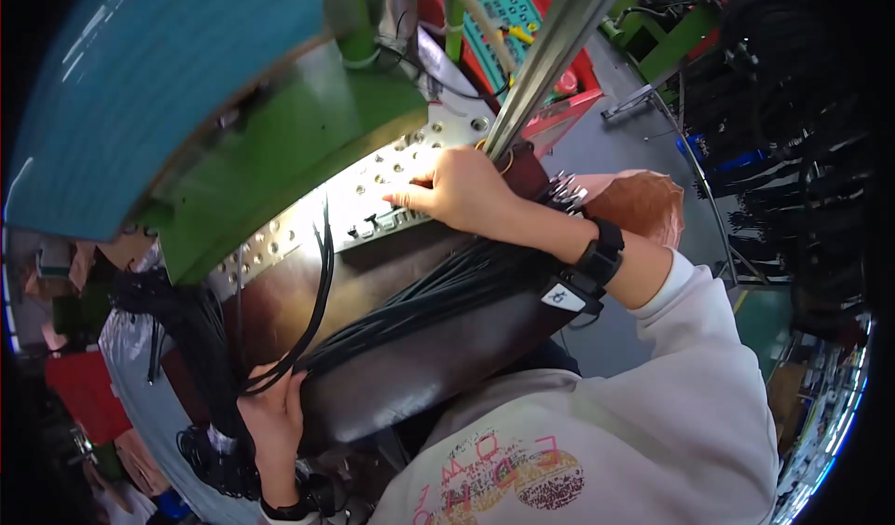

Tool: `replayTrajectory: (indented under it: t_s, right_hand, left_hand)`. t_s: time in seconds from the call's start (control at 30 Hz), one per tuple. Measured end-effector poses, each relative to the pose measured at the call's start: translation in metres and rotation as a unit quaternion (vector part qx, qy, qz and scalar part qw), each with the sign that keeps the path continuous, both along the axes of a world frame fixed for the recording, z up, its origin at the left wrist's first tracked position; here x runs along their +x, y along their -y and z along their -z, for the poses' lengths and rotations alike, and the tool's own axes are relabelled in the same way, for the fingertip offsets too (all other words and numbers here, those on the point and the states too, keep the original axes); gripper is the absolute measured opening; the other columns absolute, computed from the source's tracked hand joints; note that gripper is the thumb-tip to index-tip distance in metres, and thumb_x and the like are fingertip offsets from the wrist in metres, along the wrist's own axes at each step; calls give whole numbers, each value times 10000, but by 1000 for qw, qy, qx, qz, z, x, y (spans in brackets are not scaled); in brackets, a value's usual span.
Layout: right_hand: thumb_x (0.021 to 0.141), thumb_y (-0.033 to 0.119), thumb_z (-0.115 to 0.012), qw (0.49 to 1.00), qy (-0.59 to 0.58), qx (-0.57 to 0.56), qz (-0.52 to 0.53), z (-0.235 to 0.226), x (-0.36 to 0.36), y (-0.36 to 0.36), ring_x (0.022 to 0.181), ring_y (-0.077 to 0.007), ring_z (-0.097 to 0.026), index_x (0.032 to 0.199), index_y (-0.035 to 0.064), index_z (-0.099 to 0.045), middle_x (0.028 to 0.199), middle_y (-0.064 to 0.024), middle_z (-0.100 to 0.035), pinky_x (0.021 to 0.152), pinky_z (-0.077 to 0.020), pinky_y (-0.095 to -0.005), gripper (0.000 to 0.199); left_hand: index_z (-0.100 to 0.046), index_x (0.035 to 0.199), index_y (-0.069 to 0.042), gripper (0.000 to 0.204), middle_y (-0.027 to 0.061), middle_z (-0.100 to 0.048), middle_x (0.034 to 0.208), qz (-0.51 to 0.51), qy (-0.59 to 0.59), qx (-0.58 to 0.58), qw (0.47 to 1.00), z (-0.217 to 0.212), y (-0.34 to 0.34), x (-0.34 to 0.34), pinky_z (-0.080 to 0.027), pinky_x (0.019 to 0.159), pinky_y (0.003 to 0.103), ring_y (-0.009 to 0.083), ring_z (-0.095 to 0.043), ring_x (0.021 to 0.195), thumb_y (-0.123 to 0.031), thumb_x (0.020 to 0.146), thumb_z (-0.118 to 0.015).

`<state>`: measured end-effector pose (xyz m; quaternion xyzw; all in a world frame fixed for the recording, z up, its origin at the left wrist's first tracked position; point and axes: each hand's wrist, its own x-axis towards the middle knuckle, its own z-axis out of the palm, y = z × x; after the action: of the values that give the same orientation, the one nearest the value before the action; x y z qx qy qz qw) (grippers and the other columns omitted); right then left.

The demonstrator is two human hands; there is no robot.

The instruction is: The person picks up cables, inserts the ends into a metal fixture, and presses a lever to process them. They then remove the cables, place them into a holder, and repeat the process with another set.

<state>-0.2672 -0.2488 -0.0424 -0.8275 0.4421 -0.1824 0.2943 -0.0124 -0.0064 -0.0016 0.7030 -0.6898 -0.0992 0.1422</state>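
My left hand [273,411] is closed round a few thin black cables [322,306] at the lower left. Their upper ends rise to the brightly lit perforated metal plate [280,236]. My right hand [463,189] is over that plate, its thumb pointing left and its fingers curled; whatever sits between the fingertips is hidden. Just below its thumb, a row of small dark metal fittings [382,221] runs along the plate's near edge. A thick bundle of black cables [438,287] lies across the dark brown work surface [392,390], passing beneath my right forearm.
A green machine frame [289,133] with a blue panel [158,68] overhangs the plate. One metal post [550,59] slants past my right hand. Behind it stands a red-edged teal control panel [503,12]. More black cables [172,315] hang at left; brown paper [643,203] lies at right.
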Motion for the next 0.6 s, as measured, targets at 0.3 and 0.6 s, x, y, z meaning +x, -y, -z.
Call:
replayTrajectory:
  t_s: [0.3,0.6]
  right_hand:
    - [796,560,-660,972,-105,-196,-81,0,7,-9,615,-314,-659,671,79,-709,617,-137,-644,575,-520,-425,499]
    - [816,385,-674,964,-96,-247,-9,-18,-20,-12,619,-249,-670,717,82,-708,694,-93,-673,493,-487,-390,320]
  left_hand:
    - [-670,789,78,266,73,-591,607,-152,-214,-2,965,14,6,4,-412,591,275,76,-524,622,-161,904,-662]
    - [-648,755,90,346,87,-663,695,-162,-87,-92,979,35,2,-2,-437,590,301,113,-571,632,-172,972,-581]
